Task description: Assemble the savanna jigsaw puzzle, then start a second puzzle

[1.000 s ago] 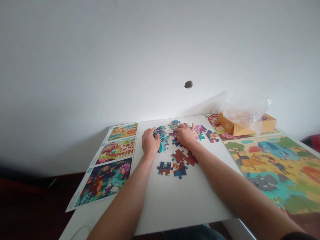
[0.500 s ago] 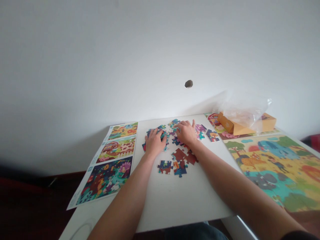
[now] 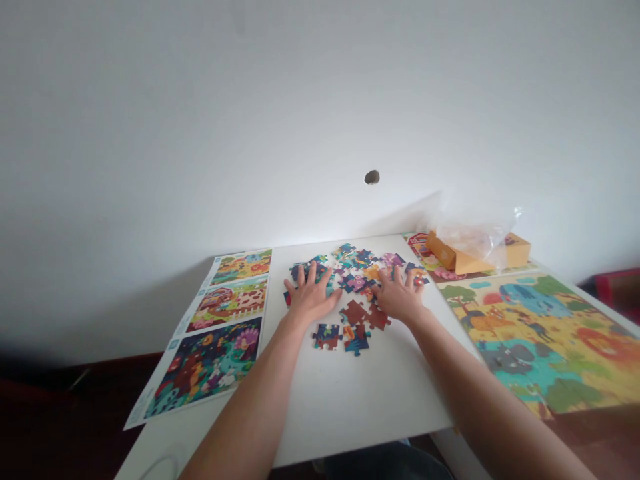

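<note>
Several loose jigsaw pieces [image 3: 354, 267] lie scattered on a white table [image 3: 345, 393] near the wall. My left hand [image 3: 311, 294] lies flat on the pieces at the left of the pile, fingers spread. Flat too, with fingers apart, my right hand [image 3: 400, 295] covers pieces at the right of the pile. Between the hands lie two reddish-brown face-down pieces [image 3: 364, 314]. Two joined colourful pieces [image 3: 342, 337] sit closer to me, touched by neither hand.
A sheet with three puzzle pictures [image 3: 215, 327] lies along the table's left edge. A large finished animal puzzle [image 3: 535, 333] covers the right side. An orange box [image 3: 467, 253] under a clear plastic bag [image 3: 475, 230] stands at the back right. A dark hole [image 3: 371, 177] marks the wall.
Both hands went from curled over the pieces to flat and spread. The right hand slid to the right, uncovering pieces in the middle of the pile. The view shifted slightly.
</note>
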### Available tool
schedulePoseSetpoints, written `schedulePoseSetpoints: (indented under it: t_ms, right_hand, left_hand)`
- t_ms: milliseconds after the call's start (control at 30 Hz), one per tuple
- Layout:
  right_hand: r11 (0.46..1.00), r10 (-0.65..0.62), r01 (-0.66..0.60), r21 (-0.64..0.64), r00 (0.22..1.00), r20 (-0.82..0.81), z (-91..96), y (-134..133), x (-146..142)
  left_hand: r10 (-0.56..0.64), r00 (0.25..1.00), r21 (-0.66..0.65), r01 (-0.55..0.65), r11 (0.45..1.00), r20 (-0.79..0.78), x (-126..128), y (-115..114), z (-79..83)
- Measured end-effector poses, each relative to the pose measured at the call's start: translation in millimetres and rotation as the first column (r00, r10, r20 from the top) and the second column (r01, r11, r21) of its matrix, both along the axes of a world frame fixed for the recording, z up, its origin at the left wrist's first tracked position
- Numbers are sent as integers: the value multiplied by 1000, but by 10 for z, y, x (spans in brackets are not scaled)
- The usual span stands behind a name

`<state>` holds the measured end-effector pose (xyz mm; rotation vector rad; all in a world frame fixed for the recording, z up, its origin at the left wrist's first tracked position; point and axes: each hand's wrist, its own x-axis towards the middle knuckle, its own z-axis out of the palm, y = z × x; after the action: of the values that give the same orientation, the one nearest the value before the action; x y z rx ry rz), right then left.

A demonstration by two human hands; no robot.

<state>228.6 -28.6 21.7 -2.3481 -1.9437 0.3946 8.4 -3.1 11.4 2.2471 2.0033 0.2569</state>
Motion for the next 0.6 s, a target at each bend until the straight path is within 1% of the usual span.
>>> schedulePoseSetpoints:
  t_ms: [67,133,233,300,333,400,500,600]
  right_hand:
    - [999,8,-7,54,1000,-20,-110,-19,-40]
    - [994,35,-30,106,998,-44,-160,-14,-83]
    - [980,112,-98,174,991,-75,-158,14,-119]
    - [969,150,-126,210,983,-101,-135,34,-122]
    - [965,160,-130,230,980,-118,-121,42,-120]
    - [953,164,-117,279,975,-149,-93,54,-107]
    - [935,139,-73,348,976,-168,-69,68,-75]
    - [912,125,-43,408,976,-177,-86,96,-50]
  left_hand:
    - [-14,1000,-19,14,1000,-2,-1,-7,-26]
    - [-27,1000,7,27,1000,11,6,-12,-38]
    - [-124,991,87,120,989,41,28,-24,-36]
    - [-198,979,120,192,974,46,43,-26,-37]
    - [-213,976,128,206,970,45,49,-24,-42]
    - [-191,980,147,182,972,49,56,-11,-58]
    - [-111,992,175,98,980,63,56,19,-85]
    - [-81,995,187,69,980,54,57,39,-101]
